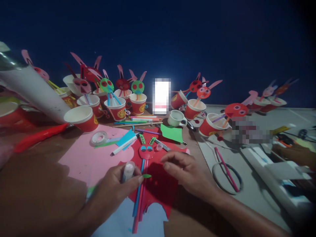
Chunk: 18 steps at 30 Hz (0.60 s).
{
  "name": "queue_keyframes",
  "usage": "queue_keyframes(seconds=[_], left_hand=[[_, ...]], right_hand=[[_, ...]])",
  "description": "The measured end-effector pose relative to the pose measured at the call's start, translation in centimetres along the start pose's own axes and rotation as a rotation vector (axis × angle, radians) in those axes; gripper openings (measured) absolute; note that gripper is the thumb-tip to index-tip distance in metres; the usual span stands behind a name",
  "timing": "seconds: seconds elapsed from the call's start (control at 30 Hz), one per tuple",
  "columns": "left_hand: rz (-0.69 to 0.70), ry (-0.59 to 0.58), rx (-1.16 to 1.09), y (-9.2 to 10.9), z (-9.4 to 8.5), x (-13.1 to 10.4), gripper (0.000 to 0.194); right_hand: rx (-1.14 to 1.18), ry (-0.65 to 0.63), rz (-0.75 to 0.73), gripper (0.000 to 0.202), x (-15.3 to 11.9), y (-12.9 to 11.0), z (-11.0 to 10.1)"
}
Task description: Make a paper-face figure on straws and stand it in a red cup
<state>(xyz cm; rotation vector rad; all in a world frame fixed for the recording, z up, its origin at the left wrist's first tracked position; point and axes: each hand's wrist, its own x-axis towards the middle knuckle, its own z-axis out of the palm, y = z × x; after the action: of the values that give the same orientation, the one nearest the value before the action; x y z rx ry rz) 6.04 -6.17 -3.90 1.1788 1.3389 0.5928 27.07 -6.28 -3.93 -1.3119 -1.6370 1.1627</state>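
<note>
My left hand (115, 186) is closed around a glue stick (128, 171), and its thumb and finger pinch a small green paper leaf shape (147, 176). Empty, with the thumb apart from the slightly curled fingers, my right hand (184, 169) hovers over the red paper sheet (160, 189). Between my hands lies a red round paper face (146, 153) with blue-lidded eyes and patterned green ears (142, 140). Blue and pink straws (142, 200) run down from the face towards me. A small clear cap (159, 146) sits right of the face.
Pink paper (76, 158) with a tape roll (98, 138) lies left. A marker (124, 144) and a green paper piece (172, 133) are beyond my hands. Several red paper cups (115, 110) with paper animal heads line the back, near a mug (176, 118) and a lit, blurred-out screen (161, 95).
</note>
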Motion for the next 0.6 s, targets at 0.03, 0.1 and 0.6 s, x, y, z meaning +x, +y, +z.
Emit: queue_keyframes(seconds=[0.03,0.1,0.6], left_hand=[[0.01,0.019,0.02,0.1,-0.1,0.0,0.02],[0.039,0.038,0.087,0.2,-0.4,0.0,0.02],[0.293,-0.019,0.535,0.5,-1.1,-0.2,0.01]], right_hand=[[-0.183,0.054,-0.097,0.014,0.6,0.1,-0.8],[-0.523,0.135,-0.254,0.02,1.8,0.3,-2.0],[-0.527,-0.066,-0.301,0.014,3.0,-0.9,-1.1]])
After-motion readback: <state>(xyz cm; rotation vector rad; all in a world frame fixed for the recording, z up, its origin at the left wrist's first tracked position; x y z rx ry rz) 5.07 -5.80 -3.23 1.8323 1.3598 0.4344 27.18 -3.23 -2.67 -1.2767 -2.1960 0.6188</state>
